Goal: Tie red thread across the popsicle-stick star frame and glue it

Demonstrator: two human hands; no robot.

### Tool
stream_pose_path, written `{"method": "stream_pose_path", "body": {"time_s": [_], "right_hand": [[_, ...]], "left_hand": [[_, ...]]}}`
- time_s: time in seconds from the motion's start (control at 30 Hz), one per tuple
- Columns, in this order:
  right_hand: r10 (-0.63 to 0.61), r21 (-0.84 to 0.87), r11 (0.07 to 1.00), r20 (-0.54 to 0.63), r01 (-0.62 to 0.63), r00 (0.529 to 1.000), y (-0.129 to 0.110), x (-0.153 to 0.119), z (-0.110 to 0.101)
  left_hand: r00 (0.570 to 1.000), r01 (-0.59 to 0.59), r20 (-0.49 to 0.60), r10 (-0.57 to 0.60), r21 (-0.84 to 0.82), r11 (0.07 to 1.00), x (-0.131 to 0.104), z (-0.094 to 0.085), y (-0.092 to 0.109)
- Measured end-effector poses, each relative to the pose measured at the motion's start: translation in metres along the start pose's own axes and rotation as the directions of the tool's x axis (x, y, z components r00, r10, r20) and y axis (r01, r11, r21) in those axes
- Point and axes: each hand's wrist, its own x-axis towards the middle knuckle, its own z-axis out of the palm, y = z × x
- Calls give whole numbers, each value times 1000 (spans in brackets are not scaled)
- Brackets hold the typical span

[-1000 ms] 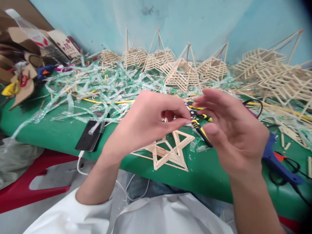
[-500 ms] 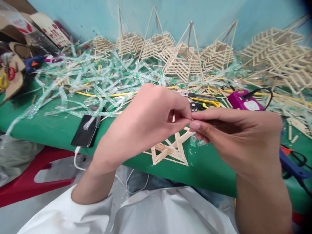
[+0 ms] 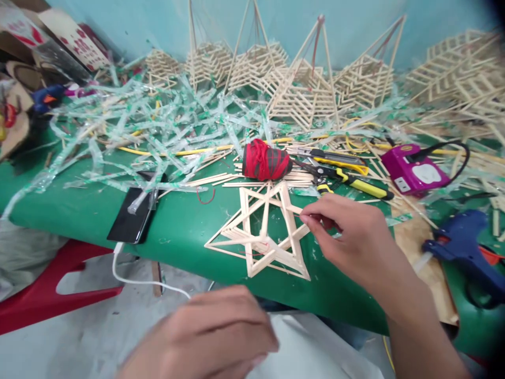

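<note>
A person's right hand [image 3: 351,231] brings thumb and forefinger together at the right point of a wooden star frame [image 3: 265,221], which lies near the front of a green table [image 3: 177,226]. The gap at those fingertips is narrow; whether they pinch a thread, touch the stick or stop just short of it cannot be told. The left hand [image 3: 213,331], low in the foreground, is blurred and cut off by the near edge of the view, its fingers curled, any grip impossible to make out. The right hand covers the tip of the star's right point. Beyond the frame, a spool of red thread [image 3: 266,160] sits beside yellow-and-black pliers [image 3: 366,188], whose near handle is partly hidden by the right hand. At far right, stacked stick frames [image 3: 473,73] run out of view. Green surface shows between the star and a phone [image 3: 132,218] to the left, and in a strip between the star's nearest points and the table's rounded near edge. To the right, a blue glue gun [image 3: 461,237] lies beyond the right wrist.
</note>
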Motion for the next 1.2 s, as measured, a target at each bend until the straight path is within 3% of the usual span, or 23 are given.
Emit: {"method": "stream_pose_path", "body": {"time_s": [0.07, 0.2, 0.4, 0.57, 0.8, 0.93, 1.2], "right_hand": [[-8, -15, 1000, 25, 8, 1000, 0, 1, 2], [-13, -19, 1000, 78, 14, 997, 1, 3, 4], [-16, -9, 1000, 109, 17, 994, 2, 5, 8], [-47, -52, 997, 126, 53, 991, 1, 8, 10], [-51, -86, 994, 125, 62, 991, 0, 9, 11], [-55, -96, 993, 115, 67, 992, 0, 8, 11], [-76, -115, 989, 105, 88, 992, 2, 8, 12]], "left_hand": [[999, -9, 35, 8, 36, 999, 9, 12, 1], [992, 53, -123, -19, 275, 960, 19, 22, -9], [993, 57, -117, -13, 386, 921, 30, 40, -22], [982, 166, -135, -129, 315, 935, 48, 52, -26], [932, 355, -176, -318, 250, 901, 69, 62, -32], [941, 337, -105, -323, 173, 926, 84, 65, -40], [942, 328, -99, -319, 84, 941, 92, 57, -31]]}}
